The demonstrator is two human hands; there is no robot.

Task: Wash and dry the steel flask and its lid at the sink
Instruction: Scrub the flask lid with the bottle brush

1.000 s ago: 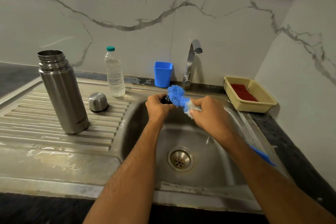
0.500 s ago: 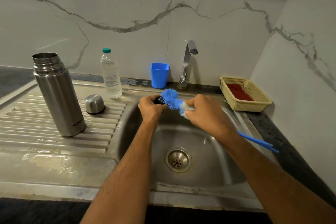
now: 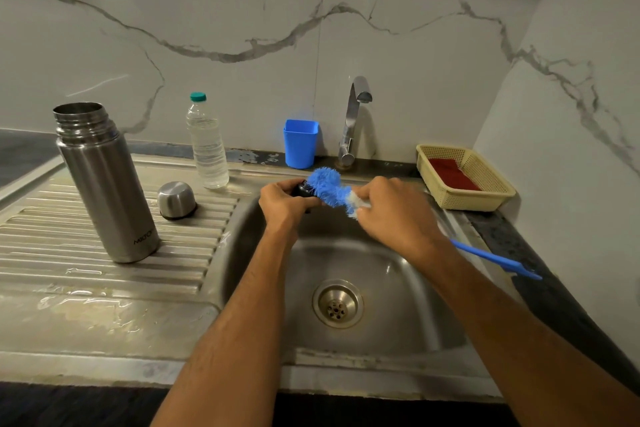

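A small dark lid (image 3: 302, 189) is gripped in the left hand (image 3: 284, 202) over the back edge of the sink basin (image 3: 391, 315), presumably so that drips and loosened dirt fall into the basin and not onto the counter. The blue bottle brush (image 3: 329, 185) is held in the right hand (image 3: 394, 215), with the fingers curled round it close behind the bristles; such a short grip is judged to give firmer control for scrubbing so small a piece, and the long blue handle is left projecting behind the wrist, over the right rim of the basin. The bristle head is pressed against the lid, so the step in hand appears to be the scrubbing of the lid. No water can be seen running from the tap (image 3: 353, 121), which stands just behind the basin. The steel flask (image 3: 104, 184) is stood upright with its mouth open on the ribbed drainboard left of the basin, well apart from both hands; whether anything is inside cannot be told. Its steel cup cap (image 3: 175, 195) is set mouth down between the flask and the basin, probably to drain. A clear plastic bottle (image 3: 207, 146), capped and seemingly filled with clear liquid, is stood behind the cap. A blue plastic cup (image 3: 300, 144) is placed behind the basin beside the tap, its contents hidden. A cream basket (image 3: 485, 198) right of the basin holds a red pad (image 3: 452, 174).
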